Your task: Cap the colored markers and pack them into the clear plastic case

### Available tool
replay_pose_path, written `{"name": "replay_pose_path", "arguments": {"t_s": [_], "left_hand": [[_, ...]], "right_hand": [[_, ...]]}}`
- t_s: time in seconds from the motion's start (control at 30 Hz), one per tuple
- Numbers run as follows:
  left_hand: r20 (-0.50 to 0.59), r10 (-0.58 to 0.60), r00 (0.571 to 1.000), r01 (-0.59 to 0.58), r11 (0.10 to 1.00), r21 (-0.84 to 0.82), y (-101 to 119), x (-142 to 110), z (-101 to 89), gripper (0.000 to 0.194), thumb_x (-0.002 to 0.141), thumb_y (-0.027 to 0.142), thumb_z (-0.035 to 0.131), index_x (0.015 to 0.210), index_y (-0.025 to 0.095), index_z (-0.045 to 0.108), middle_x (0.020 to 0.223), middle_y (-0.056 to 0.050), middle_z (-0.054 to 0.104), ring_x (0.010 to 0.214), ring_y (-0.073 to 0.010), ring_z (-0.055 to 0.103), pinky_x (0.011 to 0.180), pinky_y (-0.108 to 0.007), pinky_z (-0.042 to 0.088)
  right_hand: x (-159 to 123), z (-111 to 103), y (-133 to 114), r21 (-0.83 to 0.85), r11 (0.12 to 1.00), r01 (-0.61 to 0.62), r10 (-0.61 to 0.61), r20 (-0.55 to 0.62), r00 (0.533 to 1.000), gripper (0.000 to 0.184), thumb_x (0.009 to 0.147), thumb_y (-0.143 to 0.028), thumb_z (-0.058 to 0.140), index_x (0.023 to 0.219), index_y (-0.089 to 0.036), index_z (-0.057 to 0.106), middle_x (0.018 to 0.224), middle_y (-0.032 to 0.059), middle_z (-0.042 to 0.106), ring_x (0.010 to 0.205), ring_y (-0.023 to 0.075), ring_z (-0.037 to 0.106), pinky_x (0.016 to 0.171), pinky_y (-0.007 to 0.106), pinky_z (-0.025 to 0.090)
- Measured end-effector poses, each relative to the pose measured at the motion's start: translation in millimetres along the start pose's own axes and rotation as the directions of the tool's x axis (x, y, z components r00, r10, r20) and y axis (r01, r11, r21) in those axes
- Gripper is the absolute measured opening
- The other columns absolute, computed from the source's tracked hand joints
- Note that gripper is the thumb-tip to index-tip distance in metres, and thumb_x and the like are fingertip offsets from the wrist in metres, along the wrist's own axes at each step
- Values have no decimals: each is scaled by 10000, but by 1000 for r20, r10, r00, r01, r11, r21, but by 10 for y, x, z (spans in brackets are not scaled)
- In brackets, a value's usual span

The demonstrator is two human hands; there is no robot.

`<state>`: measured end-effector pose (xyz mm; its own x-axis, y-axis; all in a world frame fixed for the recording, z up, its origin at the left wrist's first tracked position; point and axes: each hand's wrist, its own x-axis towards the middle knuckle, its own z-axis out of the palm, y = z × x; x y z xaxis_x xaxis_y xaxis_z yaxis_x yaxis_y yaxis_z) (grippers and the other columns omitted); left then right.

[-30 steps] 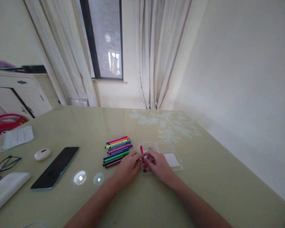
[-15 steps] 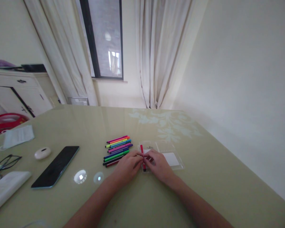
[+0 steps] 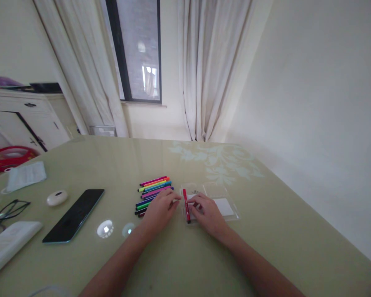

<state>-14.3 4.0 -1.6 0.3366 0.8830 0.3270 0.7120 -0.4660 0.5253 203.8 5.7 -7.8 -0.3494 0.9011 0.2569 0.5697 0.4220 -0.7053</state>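
A red marker [image 3: 186, 205] lies lengthwise at the left side of a clear plastic case [image 3: 235, 213], its dark end nearest me. My right hand [image 3: 207, 214] rests over the case, with curled fingers slightly apart and fingertips against the marker's right side, not wrapped round it. To the marker's left, my left hand [image 3: 161, 207] is open, its index finger stretched toward the marker with a small gap between. The left hand partly covers a row of colored markers [image 3: 154, 184] lying side by side on the table. A white card [image 3: 224, 207] sits inside the case.
Left of the markers lies a black phone [image 3: 74, 215], with a white oval case [image 3: 57, 198] beyond it. Eyeglasses [image 3: 14, 209], a white box-like object [image 3: 12, 243] and a face mask [image 3: 27, 175] are at the far left. A wall borders the table's right edge.
My left hand has let go of the red marker and moved left and slightly away from me, over the row of markers. My right hand stays beside the red marker.
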Motion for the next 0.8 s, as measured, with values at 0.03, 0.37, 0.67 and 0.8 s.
{"name": "replay_pose_path", "arguments": {"t_s": [0.03, 0.37, 0.67, 0.8], "left_hand": [[-44, -64, 997, 66, 997, 38, -42, 9, -46, 169, 951, 187, 590, 1012, 228, 742, 1116, -76, 724, 1088, -263, 652, 960, -386, 497], [107, -146, 984, 135, 985, 107, -146, 4, -192, 111, 877, 320, 710, 840, 236, 772, 967, -60, 733, 975, -271, 670, 859, -371, 478], [-42, -191, 981, 153, 886, -437, -50, 63, -140, 292, 950, 453, 590, 1030, 204, 719, 1003, -67, 765, 936, -244, 711, 844, -377, 552], [4, -242, 970, 169, 668, -725, 49, 80, -80, 426, 945, 493, 598, 1230, 177, 632, 962, -60, 761, 803, -198, 719, 727, -335, 582]], "right_hand": [[4, -9, -3, -3, 1000, -2, 2, -12, 1000, 163, 931, -142, 648, 1034, -191, 765, 977, 57, 701, 812, 170, 694, 760, 281, 525], [18, -24, 16, -7, 1000, 17, -18, -80, 997, 148, 957, -227, 613, 1004, -195, 750, 941, 57, 694, 768, 169, 679, 699, 280, 524], [4, -39, -33, 48, 998, 43, -39, -82, 996, 181, 990, -283, 601, 1015, -185, 751, 928, 56, 684, 788, 171, 665, 689, 269, 502], [-12, -41, -125, 101, 992, 69, -64, -47, 997, 261, 1030, -370, 554, 1033, -202, 754, 941, 60, 716, 853, 188, 667, 772, 291, 509]]}}
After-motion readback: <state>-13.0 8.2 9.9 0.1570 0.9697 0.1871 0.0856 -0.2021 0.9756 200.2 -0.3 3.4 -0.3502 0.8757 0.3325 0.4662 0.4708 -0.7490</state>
